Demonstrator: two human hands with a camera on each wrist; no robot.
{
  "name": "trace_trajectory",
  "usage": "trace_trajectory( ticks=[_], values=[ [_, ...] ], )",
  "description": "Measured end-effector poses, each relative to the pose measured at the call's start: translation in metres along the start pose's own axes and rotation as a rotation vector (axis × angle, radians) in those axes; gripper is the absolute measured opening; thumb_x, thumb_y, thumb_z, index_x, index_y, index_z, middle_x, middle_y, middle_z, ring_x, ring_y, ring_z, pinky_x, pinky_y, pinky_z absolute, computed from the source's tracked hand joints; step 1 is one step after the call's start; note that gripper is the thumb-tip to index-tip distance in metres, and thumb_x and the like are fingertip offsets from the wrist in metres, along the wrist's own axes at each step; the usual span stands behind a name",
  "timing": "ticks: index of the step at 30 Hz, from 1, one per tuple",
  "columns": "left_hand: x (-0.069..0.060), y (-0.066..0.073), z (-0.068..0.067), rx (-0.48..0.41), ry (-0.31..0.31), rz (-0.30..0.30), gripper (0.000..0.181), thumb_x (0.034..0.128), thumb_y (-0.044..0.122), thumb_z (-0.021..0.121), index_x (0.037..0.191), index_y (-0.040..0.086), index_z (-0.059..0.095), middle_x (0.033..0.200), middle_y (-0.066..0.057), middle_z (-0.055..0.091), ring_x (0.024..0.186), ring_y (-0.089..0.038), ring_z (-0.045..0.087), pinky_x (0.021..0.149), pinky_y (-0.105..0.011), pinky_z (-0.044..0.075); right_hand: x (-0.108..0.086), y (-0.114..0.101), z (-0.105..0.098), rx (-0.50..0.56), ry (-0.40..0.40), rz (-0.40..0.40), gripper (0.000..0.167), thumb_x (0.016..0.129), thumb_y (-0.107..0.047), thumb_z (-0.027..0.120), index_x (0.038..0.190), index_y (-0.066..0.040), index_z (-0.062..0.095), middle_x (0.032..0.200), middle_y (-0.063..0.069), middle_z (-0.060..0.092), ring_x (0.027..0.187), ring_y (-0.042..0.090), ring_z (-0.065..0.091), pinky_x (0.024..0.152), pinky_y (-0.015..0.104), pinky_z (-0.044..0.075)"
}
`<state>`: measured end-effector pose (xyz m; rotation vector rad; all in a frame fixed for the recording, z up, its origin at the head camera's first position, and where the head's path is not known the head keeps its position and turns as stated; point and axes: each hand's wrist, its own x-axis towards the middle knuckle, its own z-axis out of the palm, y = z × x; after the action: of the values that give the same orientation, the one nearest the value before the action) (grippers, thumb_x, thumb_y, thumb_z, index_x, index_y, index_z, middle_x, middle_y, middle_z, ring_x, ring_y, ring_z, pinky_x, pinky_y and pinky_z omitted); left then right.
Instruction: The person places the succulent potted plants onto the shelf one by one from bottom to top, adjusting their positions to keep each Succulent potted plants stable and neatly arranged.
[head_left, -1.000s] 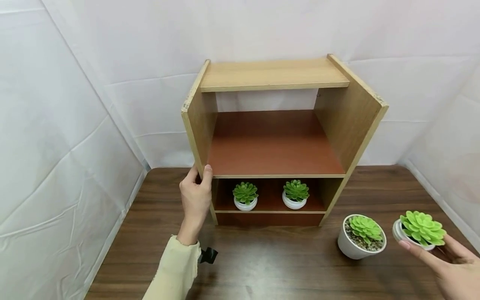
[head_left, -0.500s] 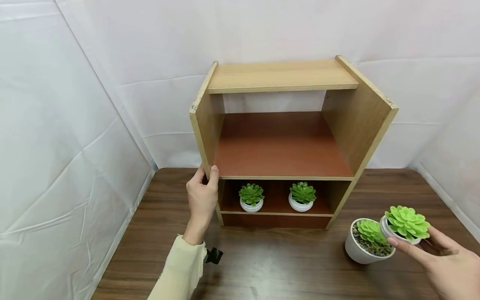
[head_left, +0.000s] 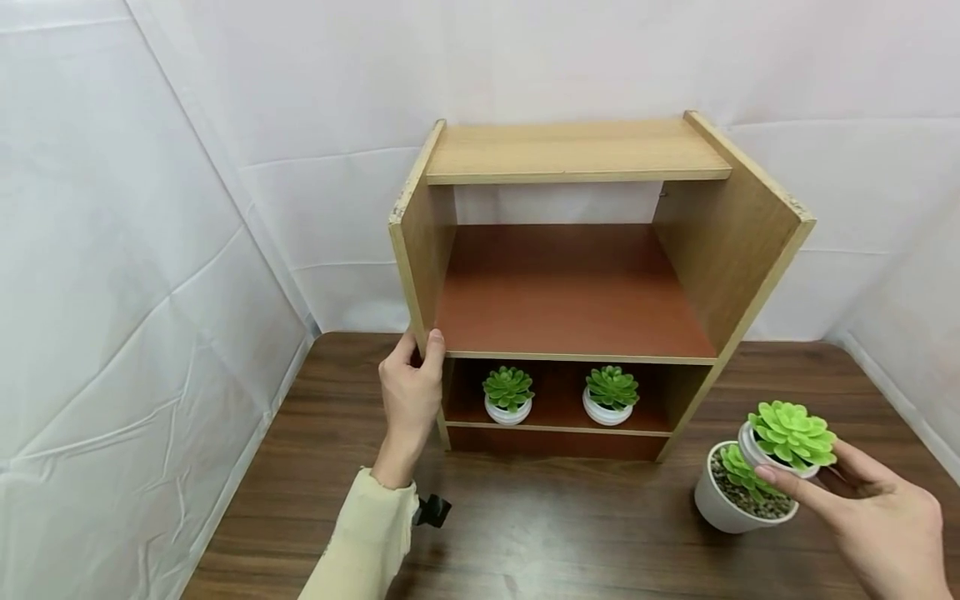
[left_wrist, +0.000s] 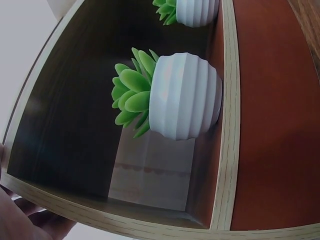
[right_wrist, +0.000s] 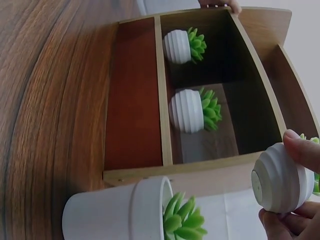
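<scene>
Our left hand (head_left: 411, 392) grips the boxy wooden, red-brown-shelved cabinet (head_left: 573, 287) at its left side | our right hand (head_left: 881, 508) holds a small, ribbed white succulent pot (head_left: 787, 437) | pot: aloft, near a larger, smooth white planter (head_left: 724, 508)

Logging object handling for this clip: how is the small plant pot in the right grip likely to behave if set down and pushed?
The pot is probably light, since the right grip pinches it between thumb and fingers. Its bulging, rounded sides suggest it could roll if knocked over. Its stepped surface may reduce slipping.
</scene>
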<state>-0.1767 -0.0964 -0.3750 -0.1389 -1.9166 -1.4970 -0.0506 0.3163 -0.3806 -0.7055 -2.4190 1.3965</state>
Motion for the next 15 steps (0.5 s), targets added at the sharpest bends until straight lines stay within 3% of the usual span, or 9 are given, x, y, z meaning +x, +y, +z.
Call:
trace_trajectory(
  ticks=[8, 15],
  values=[
    [0.001, 0.001, -0.001, 0.003, 0.012, -0.006, 0.018, 0.0983, 0.023, 0.059, 0.094, 0.01, 0.071, 0.055, -0.001, 0.045, 0.046, -0.016, 0.04, 0.042, -0.027, 0.033, -0.008, -0.015, 0.013, -0.04, -0.066, -0.081, 0.086, 0.071, -0.035, 0.09, 0.142, -0.004, 0.052, 0.097, -0.024, 0.062, 0.085, -0.018, 0.054, 0.062, 0.009, 0.044],
    [0.0, 0.0, 0.001, 0.0, 0.004, -0.01, 0.018, 0.0983, 0.024, 0.06, 0.096, 0.009, 0.072, 0.055, 0.0, 0.044, 0.046, -0.016, 0.039, 0.042, -0.027, 0.032, -0.014, -0.023, 0.029, 0.011, -0.102, -0.129, 0.08, 0.072, -0.029, 0.09, 0.139, -0.002, 0.054, 0.116, -0.007, 0.063, 0.092, -0.015, 0.055, 0.067, 0.011, 0.048]
  ],
)
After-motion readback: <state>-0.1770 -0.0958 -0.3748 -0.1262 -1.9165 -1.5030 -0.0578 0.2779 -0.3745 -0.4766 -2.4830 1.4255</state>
